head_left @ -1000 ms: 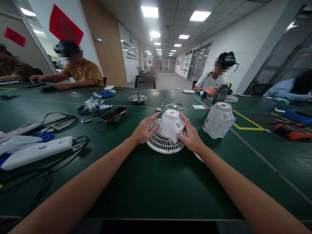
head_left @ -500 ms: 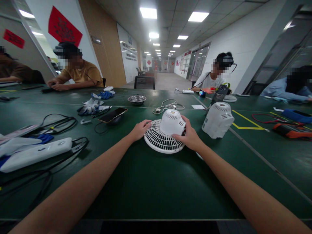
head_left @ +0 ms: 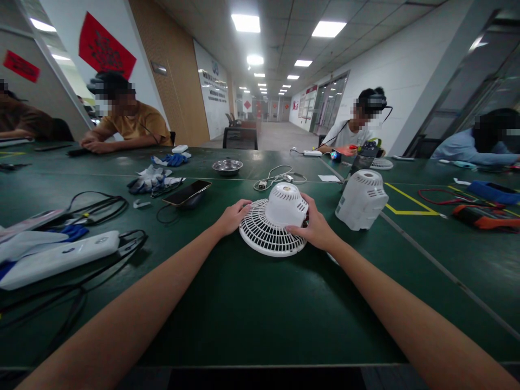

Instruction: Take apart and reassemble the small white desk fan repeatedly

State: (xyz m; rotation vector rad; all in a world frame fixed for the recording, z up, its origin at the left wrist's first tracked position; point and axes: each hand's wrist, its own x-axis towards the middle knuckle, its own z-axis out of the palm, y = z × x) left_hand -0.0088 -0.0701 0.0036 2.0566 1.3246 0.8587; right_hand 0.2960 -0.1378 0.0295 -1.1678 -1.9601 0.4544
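Note:
A white fan head [head_left: 273, 236], a round slatted grille with a domed motor housing on top, lies grille-down on the green table before me. My left hand [head_left: 232, 218] grips the grille's left rim, its fingertips partly out of sight behind the edge. On the other side, my right hand [head_left: 314, 223] is closed around the side of the motor housing, thumb in front and fingers behind. Small dark parts show between that hand and the housing. To the right stands a separate white vented plastic housing [head_left: 361, 201], touched by neither hand.
A coiled cable [head_left: 280, 176] and a metal bowl [head_left: 227, 167] lie beyond the fan head. On the left are a phone [head_left: 189, 193], gloves [head_left: 152, 180] and a power strip [head_left: 65, 257] with black cords. An orange multimeter [head_left: 485, 218] lies right. Other people sit around the table.

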